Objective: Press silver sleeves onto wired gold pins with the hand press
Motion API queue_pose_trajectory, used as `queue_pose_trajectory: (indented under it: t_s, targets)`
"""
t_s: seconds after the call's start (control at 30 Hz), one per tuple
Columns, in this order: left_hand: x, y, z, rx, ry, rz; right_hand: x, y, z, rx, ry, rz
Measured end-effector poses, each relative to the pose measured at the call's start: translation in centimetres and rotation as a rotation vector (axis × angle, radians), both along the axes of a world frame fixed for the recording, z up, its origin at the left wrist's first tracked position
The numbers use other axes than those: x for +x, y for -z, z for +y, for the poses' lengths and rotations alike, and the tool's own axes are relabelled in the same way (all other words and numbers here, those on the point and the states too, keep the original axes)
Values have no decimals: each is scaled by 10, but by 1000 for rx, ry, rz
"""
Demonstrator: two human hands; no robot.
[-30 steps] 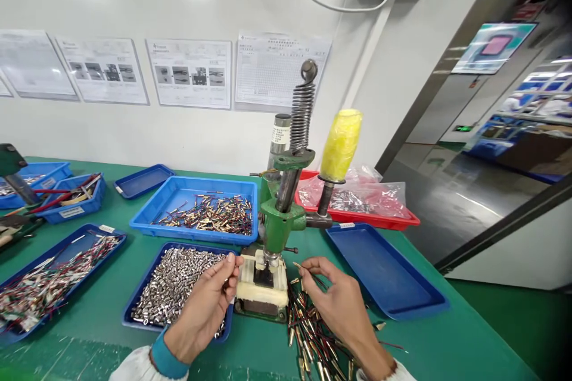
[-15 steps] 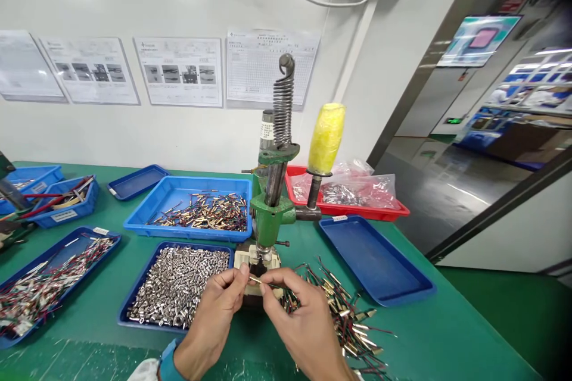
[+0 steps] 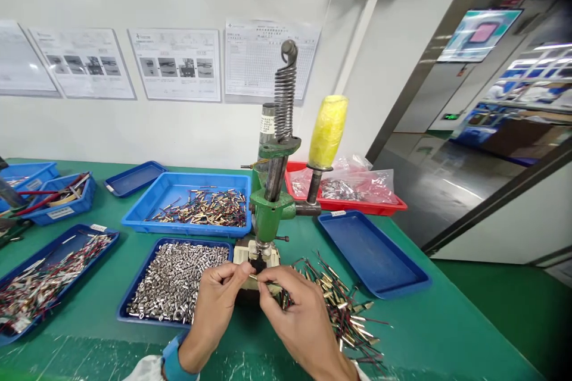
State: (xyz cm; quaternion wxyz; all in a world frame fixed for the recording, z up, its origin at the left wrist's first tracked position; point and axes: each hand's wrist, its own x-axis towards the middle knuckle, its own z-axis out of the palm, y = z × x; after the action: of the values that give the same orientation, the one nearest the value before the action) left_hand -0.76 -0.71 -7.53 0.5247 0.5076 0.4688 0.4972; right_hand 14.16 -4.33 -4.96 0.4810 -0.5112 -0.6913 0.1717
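Note:
In front of the green hand press, my two hands meet at a thin brass-coloured piece with wires. My right hand pinches it between thumb and index finger. The thumb and index finger of my left hand are pressed together at its other end; anything between those fingertips is hidden. Behind my fingertips is the pale base of the press. A loose pile of brass pieces with dark wires lies beside my right hand. Small metal sleeves fill a blue tray left of my left hand.
A larger blue tray of wired brass pieces stands behind the sleeves. Another blue tray with wired parts is at left. A dark blue tray and a red tray with plastic bags are at right. The press's yellow-wrapped handle sticks up.
The view has shifted slightly. Both hands stay pinched together before the press, with my left fingertips a little closer to the right ones and less of the brass piece showing.

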Motion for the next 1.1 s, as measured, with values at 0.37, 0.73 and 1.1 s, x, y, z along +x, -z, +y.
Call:
queue_pose_trajectory:
  t_s: [0.37,0.73,1.1]
  targets:
    - [9,-3,-5,-28,35,-159,-8,19,3,-202,-43,492]
    - [19,-25,38,21,113,-99,35,11,3,-164,132,404]
    - [20,-17,35,189,151,82,62,-58,19,181,355,240]
